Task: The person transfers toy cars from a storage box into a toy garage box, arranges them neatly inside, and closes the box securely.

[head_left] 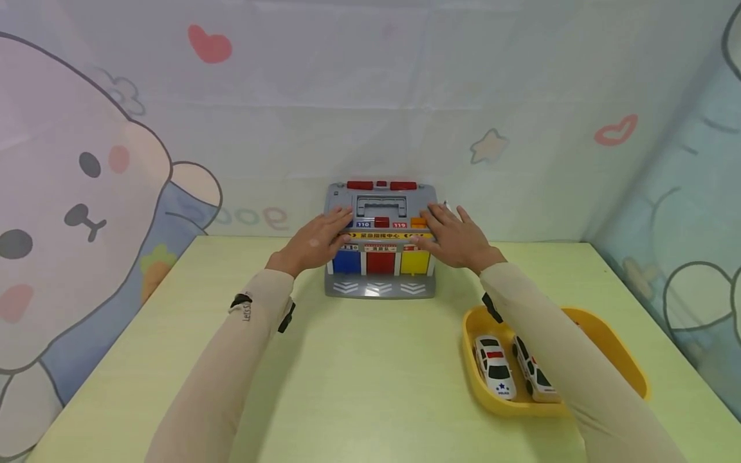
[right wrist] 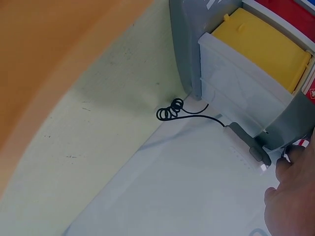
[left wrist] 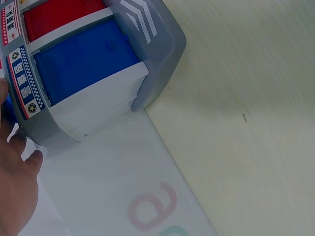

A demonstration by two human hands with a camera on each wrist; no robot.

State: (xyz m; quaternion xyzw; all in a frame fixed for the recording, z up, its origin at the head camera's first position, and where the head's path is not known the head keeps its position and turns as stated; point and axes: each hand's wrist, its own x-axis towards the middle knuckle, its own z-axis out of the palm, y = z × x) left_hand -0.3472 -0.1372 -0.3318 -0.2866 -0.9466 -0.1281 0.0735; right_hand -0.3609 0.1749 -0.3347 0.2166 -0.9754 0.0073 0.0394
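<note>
We list: toy emergency-centre garage [head_left: 379,262], on the tabletop [head_left: 359,373]; left grip [head_left: 315,242] and right grip [head_left: 457,240], fingers extended, touching its respective ends, clasping nothing; right of it, nearer us, yellow tray [head_left: 509,408] holding toy police car [head_left: 496,368].

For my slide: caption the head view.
Left hand and right hand on a toy station; cars in yellow tray.

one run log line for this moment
left hand: on toy station, left side | right hand: on its right side | yellow tray: under right sleeve, two toy cars visible
</note>
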